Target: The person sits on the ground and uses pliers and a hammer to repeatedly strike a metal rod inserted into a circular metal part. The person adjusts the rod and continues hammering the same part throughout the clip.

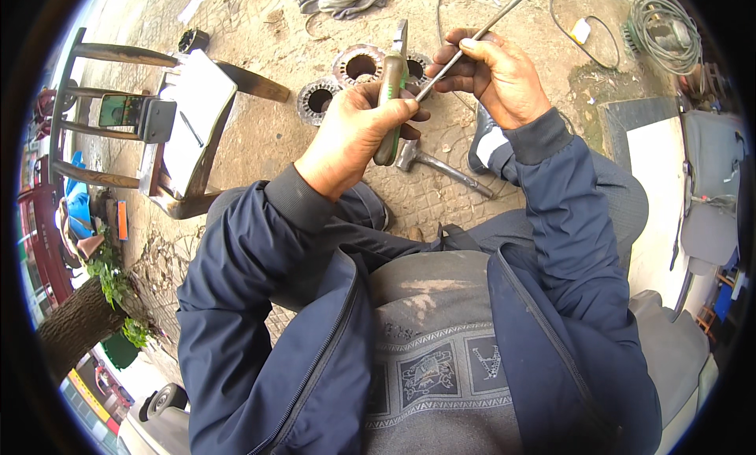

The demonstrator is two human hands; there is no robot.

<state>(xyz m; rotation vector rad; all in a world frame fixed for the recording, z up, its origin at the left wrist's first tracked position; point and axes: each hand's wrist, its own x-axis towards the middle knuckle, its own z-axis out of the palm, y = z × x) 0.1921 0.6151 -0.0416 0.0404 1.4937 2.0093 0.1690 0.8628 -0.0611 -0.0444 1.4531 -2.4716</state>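
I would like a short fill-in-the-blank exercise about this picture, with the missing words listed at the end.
1. The person holds the green-handled tool in the ____ hand.
2. Gripping the metal rod nearer to its knobbed upper end is the ____ hand.
3. The wooden chair stands on the person's ____ side.
4. The jacket sleeves are dark ____.

Missing words: left; right; left; blue.

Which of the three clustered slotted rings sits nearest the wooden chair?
The leftmost ring; the middle ring and right ring both lie farther from the chair.
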